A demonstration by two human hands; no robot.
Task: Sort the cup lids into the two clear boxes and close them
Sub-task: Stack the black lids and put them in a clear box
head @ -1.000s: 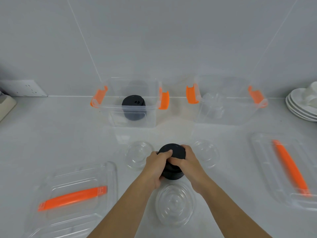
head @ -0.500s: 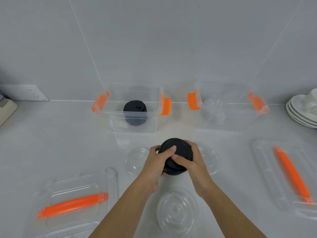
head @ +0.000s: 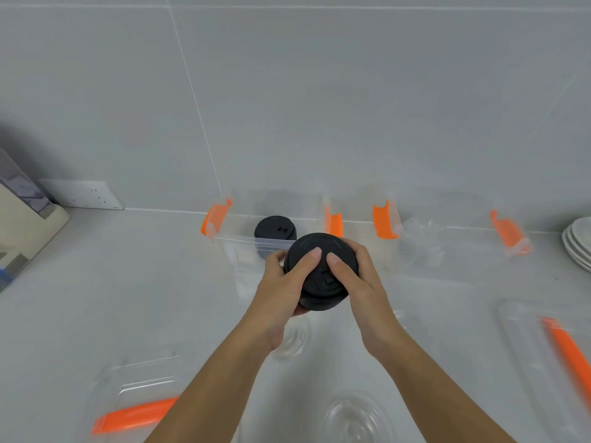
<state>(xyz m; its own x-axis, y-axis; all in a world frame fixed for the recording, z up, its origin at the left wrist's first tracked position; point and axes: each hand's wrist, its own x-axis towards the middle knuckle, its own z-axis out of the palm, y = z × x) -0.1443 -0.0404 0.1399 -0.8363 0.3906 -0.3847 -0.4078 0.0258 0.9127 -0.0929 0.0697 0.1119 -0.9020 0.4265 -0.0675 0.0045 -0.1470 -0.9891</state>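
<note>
A stack of black cup lids (head: 321, 276) is held off the counter between both hands. My left hand (head: 281, 289) grips its left side and my right hand (head: 358, 282) its right, thumbs on top. Behind it stands the left clear box (head: 243, 241) with orange latches, another black lid stack (head: 274, 230) inside. The right clear box (head: 463, 247) holds clear lids (head: 422, 241). Clear dome lids lie on the counter: one (head: 294, 340) under my left wrist, one (head: 355, 417) at the bottom edge.
Two clear box covers with orange handles lie on the counter, one at the lower left (head: 137, 407), one at the right (head: 563, 353). White plates (head: 579, 241) are stacked at the far right. A wall socket (head: 86, 195) and a beige appliance (head: 25, 225) are at the left.
Both hands have lifted the black lid stack off the counter and carried it forward toward the left box. The view has tilted upward.
</note>
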